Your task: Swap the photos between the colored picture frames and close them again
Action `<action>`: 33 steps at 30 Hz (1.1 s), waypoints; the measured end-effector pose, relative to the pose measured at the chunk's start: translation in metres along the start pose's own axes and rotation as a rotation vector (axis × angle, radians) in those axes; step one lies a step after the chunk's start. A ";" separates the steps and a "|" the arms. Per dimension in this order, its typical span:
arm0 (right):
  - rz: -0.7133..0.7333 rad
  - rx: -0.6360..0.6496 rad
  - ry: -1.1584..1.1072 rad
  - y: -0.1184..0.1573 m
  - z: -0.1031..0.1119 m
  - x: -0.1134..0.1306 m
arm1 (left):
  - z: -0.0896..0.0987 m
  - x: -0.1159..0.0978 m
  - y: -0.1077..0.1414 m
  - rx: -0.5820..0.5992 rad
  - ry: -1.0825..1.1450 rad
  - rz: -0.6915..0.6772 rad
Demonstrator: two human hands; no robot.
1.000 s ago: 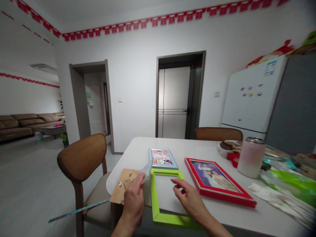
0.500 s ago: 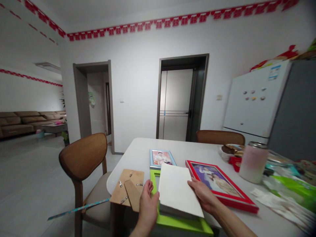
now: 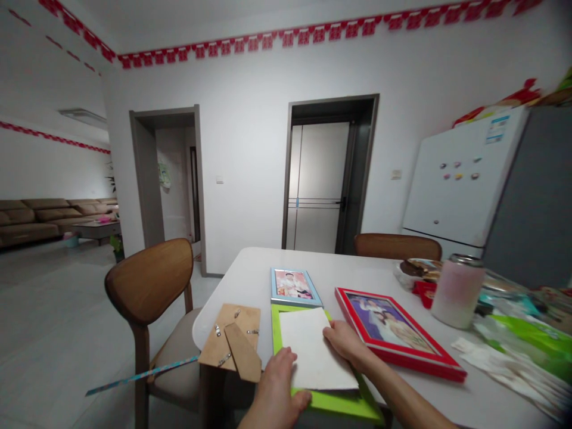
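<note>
A white card (image 3: 313, 348) lies over the opening of a lime-green picture frame (image 3: 342, 404) on the table, slightly tilted against it. My left hand (image 3: 280, 384) rests at the card's left near corner, thumb and fingers apart, touching the card and the frame. At the card's right edge, my right hand (image 3: 347, 342) has its fingers closed on the rim. A brown backing board (image 3: 239, 339) with metal clips and a stand leg lies left of the frame. Beyond is a light-blue framed photo (image 3: 294, 285); to the right lies a red framed photo (image 3: 393, 328).
A pink-and-white bottle (image 3: 458, 292), crumpled tissues (image 3: 496, 363) and a green packet (image 3: 536, 345) crowd the right side of the white table (image 3: 263, 257). A wooden chair (image 3: 154, 280) stands at the left, with a thin blue patterned strip (image 3: 143, 375) across it.
The white card has come down onto the green frame, more of whose top edge shows. My left hand has moved nearer and right, and my right hand has shifted slightly left along the card.
</note>
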State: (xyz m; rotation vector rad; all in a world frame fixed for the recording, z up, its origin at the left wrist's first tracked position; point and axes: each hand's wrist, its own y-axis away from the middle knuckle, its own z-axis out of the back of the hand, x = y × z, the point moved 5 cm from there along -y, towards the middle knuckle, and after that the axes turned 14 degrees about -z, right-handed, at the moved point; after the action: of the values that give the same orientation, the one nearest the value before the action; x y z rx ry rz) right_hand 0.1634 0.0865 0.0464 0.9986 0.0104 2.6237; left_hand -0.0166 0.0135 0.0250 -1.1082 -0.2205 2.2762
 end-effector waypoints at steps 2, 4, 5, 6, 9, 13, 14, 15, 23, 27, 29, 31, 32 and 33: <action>0.016 -0.072 0.117 0.000 0.002 0.000 | 0.001 -0.002 0.001 0.030 -0.021 -0.008; 0.029 -0.137 0.212 0.001 0.004 0.000 | 0.007 -0.005 0.004 0.047 -0.045 -0.030; 0.033 -0.162 0.249 0.003 0.005 0.000 | 0.012 -0.007 0.007 0.051 -0.062 -0.045; 0.037 -0.181 0.278 0.004 0.005 -0.001 | 0.020 -0.008 0.010 0.050 -0.085 -0.061; 0.055 -0.216 0.324 0.008 0.006 -0.001 | 0.052 -0.001 0.019 0.027 -0.209 -0.083; 0.150 -0.256 0.287 0.023 0.001 0.012 | 0.092 0.044 0.029 0.042 -0.521 0.112; 0.203 -0.245 0.248 0.030 -0.004 0.019 | 0.099 0.057 0.030 0.045 -0.596 0.180; 0.264 -0.214 0.197 0.038 -0.010 0.026 | 0.103 0.068 0.031 0.050 -0.651 0.220; 0.478 0.141 -0.253 0.094 -0.050 0.084 | 0.099 0.051 0.014 -0.107 -0.720 0.009; 0.450 0.045 -0.225 0.098 -0.019 0.080 | 0.078 0.014 0.002 -0.128 -0.710 -0.084; 0.422 0.005 -0.176 0.096 -0.002 0.064 | 0.060 -0.001 -0.002 -0.103 -0.666 -0.101; 0.372 -0.019 -0.126 0.092 0.012 0.041 | 0.040 -0.015 -0.006 -0.073 -0.595 -0.139; 0.342 -0.033 -0.094 0.090 0.017 0.028 | 0.030 -0.021 -0.007 -0.061 -0.550 -0.163; 0.321 -0.047 -0.055 0.087 0.022 0.016 | 0.020 -0.025 -0.008 -0.055 -0.503 -0.181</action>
State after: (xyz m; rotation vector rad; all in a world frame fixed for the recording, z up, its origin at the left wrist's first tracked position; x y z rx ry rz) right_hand 0.1394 0.0068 0.0840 1.1379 -0.2422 2.8642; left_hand -0.0164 0.0074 0.0577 -0.4958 -0.5601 2.3537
